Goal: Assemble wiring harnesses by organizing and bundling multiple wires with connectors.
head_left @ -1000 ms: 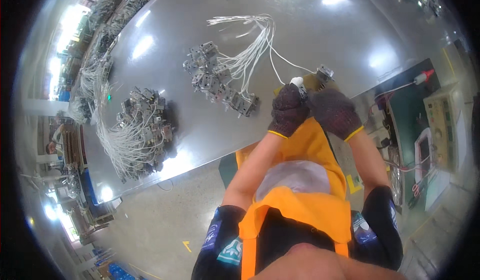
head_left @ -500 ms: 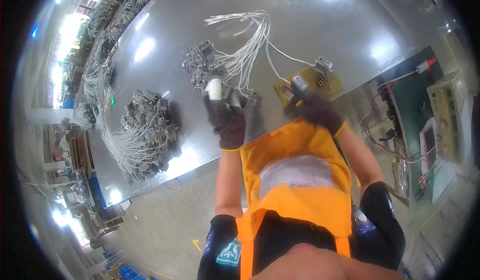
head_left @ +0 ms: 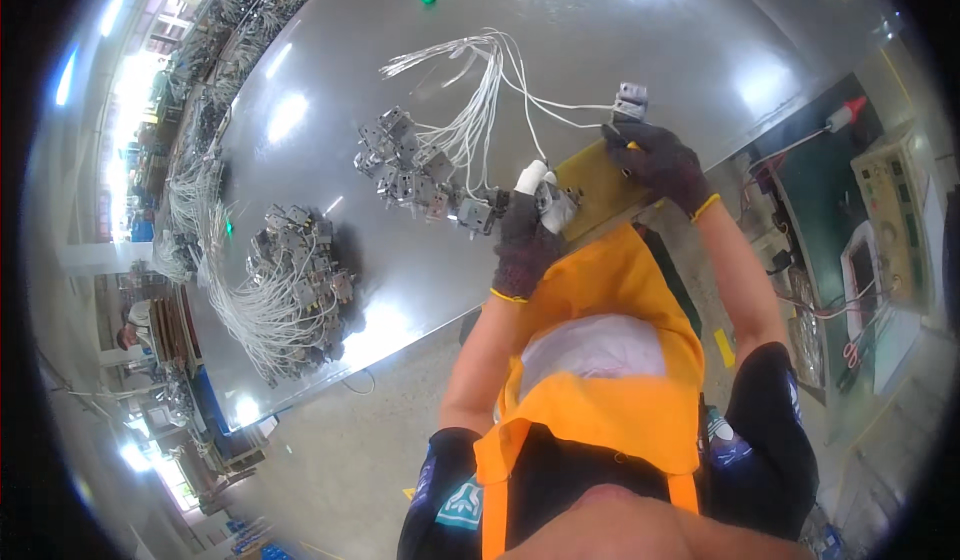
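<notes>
Dark gloves with pale fingertips cover my hands. My left hand [head_left: 530, 235] is closed around a small grey metal connector [head_left: 553, 203] with a white cable, at the left end of a yellow block [head_left: 598, 192]. Over the block's far right end, my right hand [head_left: 660, 165] has its fingers curled; whatever they grip is hidden. Just beyond those fingers stands another metal connector [head_left: 630, 100] on a white cable. Left of my left hand lies a cluster of metal connectors [head_left: 405, 165], their white cables [head_left: 490, 80] looping away across the table.
A second heap of cabled connectors [head_left: 300, 260] lies on the grey metal table [head_left: 320, 150] at left. Beyond the table's right edge are a beige instrument box [head_left: 890, 225], wires and red-handled scissors [head_left: 851, 353]. An orange apron [head_left: 590, 410] hangs against the table's near edge.
My left hand has moved right, from the connector cluster to the yellow block, and now holds a connector there. My right hand has shifted up and right to the block's far end.
</notes>
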`<state>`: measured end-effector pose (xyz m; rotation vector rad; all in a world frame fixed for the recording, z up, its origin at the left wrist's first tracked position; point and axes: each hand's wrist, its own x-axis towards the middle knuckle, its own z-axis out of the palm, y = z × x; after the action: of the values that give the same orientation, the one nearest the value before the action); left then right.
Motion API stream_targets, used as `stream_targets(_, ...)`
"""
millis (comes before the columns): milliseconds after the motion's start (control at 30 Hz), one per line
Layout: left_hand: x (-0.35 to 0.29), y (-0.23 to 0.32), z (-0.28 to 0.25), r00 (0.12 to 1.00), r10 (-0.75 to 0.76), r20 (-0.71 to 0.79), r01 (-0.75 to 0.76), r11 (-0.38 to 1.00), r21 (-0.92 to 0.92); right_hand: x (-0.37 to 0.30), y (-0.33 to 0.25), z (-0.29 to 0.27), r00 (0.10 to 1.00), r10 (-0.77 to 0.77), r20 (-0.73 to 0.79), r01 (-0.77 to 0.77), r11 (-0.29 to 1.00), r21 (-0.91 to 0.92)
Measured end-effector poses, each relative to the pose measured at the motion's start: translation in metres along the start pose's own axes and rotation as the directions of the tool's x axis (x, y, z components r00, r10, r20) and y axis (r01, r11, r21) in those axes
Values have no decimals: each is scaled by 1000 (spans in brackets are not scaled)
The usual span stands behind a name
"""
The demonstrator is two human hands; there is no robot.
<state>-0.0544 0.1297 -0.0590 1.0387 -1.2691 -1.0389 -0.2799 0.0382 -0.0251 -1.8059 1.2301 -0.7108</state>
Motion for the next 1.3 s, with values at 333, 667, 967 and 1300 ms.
stream_targets(333, 10, -7, 47, 997, -4, -77, 41, 871, 490, -29, -25, -8, 971, 142, 194, -208, 899, 385)
stream_targets(667, 25, -26, 35, 985, 137, 109, -171, 880, 443, -52, -61, 12, 963, -217, 158, 268, 781, -564)
stream_targets(967, 25, -18, 37, 957, 280, 70, -268, 774, 573, -47, -66, 13, 893, -435, 115, 402, 653, -642)
stream_targets(1300, 28, 1, 45, 997, -23, 73, -14, 882, 471, -46, -66, 20, 966, -197, 166, 257, 705, -661)
